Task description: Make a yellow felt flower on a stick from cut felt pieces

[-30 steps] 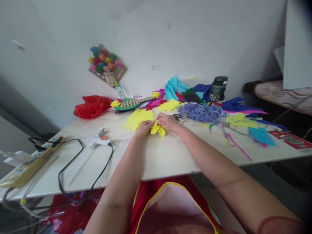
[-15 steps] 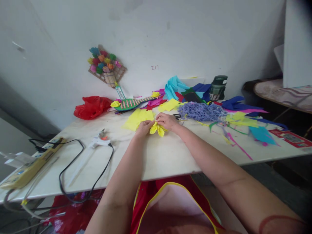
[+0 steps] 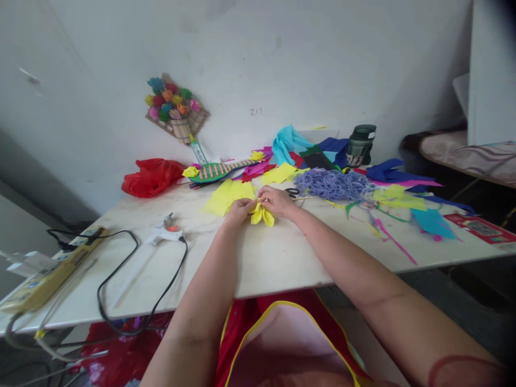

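Note:
A yellow paper flower (image 3: 263,216) hangs petals-down between my two hands, just above the table. My left hand (image 3: 241,210) pinches its gathered top from the left side. From the right, my right hand (image 3: 277,202) has its fingertips closed on the same spot, so the two sets of fingers nearly meet. What lies right between the fingertips is hidden. Behind my left hand lies a flat sheet of yellow paper (image 3: 229,195). Black-handled scissors (image 3: 292,192) rest just beyond my right hand, with a thin stick beside them.
A white glue gun (image 3: 163,235) and its black cord lie left, near a power strip (image 3: 52,274). Purple string (image 3: 334,184), coloured paper and a dark green bottle (image 3: 362,145) are at the back right. A red plastic bag (image 3: 152,178) sits back left.
The yellow flower has turned a little between my fingers, and its petals now hang closer together. Both hands stay in nearly the same place.

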`<state>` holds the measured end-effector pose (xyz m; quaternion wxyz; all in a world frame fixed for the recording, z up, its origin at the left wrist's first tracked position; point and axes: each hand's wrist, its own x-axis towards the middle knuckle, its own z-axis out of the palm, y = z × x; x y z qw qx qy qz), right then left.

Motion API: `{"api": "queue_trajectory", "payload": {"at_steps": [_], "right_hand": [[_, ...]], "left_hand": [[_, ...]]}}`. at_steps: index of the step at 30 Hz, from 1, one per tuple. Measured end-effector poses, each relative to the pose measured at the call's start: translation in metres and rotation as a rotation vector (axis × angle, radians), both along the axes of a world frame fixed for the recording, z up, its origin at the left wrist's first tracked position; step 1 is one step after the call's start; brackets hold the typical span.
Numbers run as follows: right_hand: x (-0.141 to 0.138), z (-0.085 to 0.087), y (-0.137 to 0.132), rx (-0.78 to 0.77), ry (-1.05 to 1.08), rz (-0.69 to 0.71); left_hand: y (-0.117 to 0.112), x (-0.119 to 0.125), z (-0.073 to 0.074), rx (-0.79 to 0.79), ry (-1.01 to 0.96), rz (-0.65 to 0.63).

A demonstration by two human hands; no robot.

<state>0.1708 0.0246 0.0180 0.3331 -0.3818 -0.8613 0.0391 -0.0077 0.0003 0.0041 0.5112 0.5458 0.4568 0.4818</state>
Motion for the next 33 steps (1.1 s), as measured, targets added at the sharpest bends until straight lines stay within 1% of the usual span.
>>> {"api": "queue_trajectory", "payload": {"at_steps": [6,11,17,20,24,29,33], "right_hand": [[0.0005,-0.001,0.0017,0.004,-0.009,0.006],[-0.001,-0.0035,0.0032,0.009,-0.035,0.003],[-0.0017,-0.0054,0.0066,0.008,-0.078,0.033],[0.0009,-0.0045,0.0067,0.024,-0.07,0.049],[0.0049,-0.0031,0.0059,0.028,-0.055,0.014],[0.005,-0.0025,0.0045,0.036,-0.058,-0.036],[0.0032,-0.0017,0.0036,0.029,-0.08,-0.026]], "left_hand": [[0.0017,-0.0002,-0.0019,-0.003,-0.008,-0.007],[0.0048,-0.0022,-0.0049,0.031,0.064,0.031],[0.0044,-0.0031,-0.0017,0.047,0.059,0.021],[0.0039,-0.0029,-0.0014,0.071,0.065,0.044],[0.0047,-0.0026,-0.0029,0.069,0.093,0.092],[0.0047,-0.0023,-0.0033,0.024,0.022,0.029],[0.0061,-0.0028,-0.0044,0.042,0.047,0.053]]}}
